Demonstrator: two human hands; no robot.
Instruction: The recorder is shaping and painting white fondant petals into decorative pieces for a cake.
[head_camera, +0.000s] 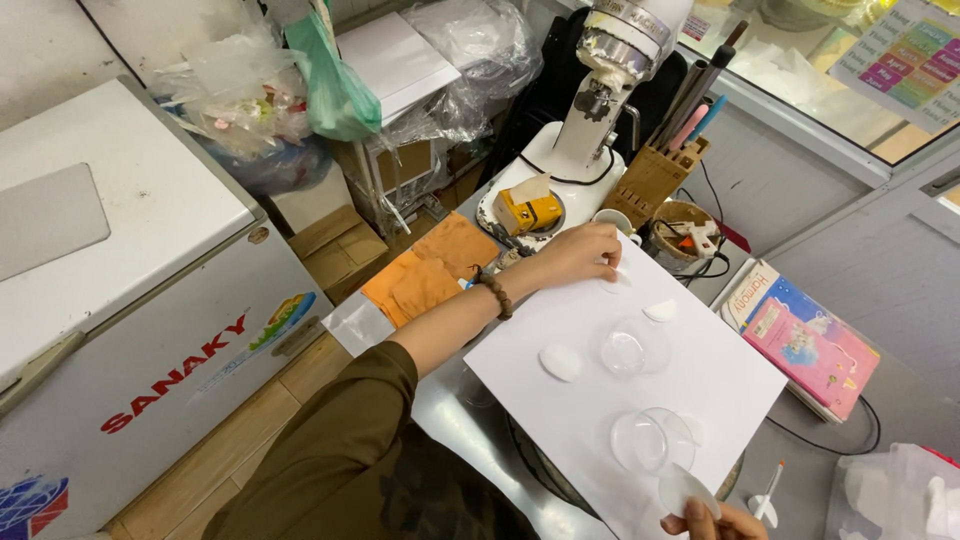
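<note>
A white sheet (700, 390) lies on the metal counter. On it sit two clear round dishes (632, 350) (652, 440) and two white oval pads (560, 362) (660, 310). My left hand (585, 250), with a bead bracelet at the wrist, reaches to the sheet's far edge. Its fingertips pinch a small white pad (618, 280) against the paper. My right hand (715, 522) shows only partly at the bottom edge. It holds a white round pad (685, 490) just below the nearer dish.
A white chest freezer (120, 300) fills the left. Orange cloths (430, 270), a yellow box (530, 212), a white stand machine (600, 80) and a wooden tool block (655, 170) crowd the far side. A pink book (810, 340) and a small white brush (768, 490) lie to the right.
</note>
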